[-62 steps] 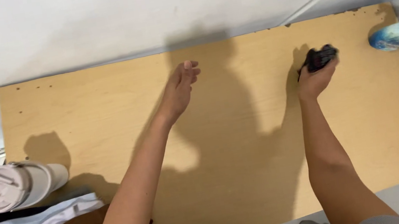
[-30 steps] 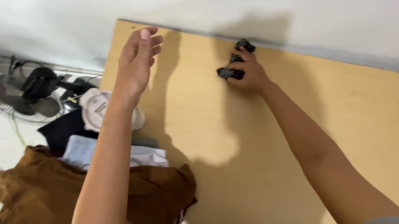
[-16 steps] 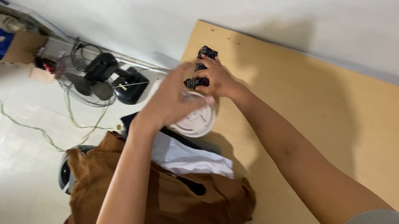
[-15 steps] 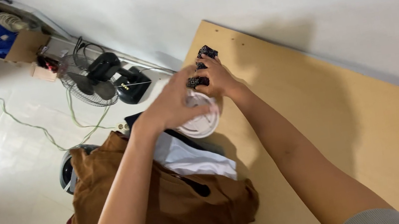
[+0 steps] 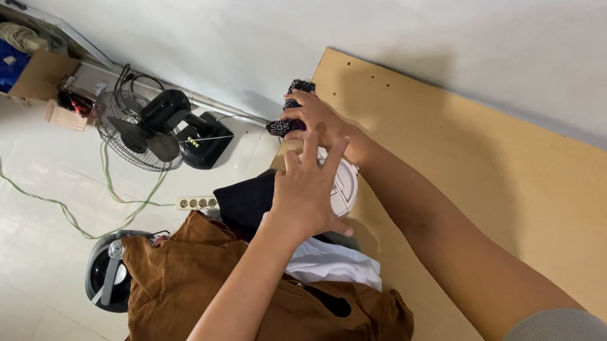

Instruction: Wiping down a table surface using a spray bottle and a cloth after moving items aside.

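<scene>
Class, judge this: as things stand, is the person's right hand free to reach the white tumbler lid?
Probably not: the right hand grips a dark patterned cloth, and the left hand already covers the white tumbler lid.

Tabletop (image 5: 577, 214) lies open to the right; tumbler (image 5: 341, 186) and clothes pile (image 5: 247, 322) seemingly crowd its left edge.
</scene>
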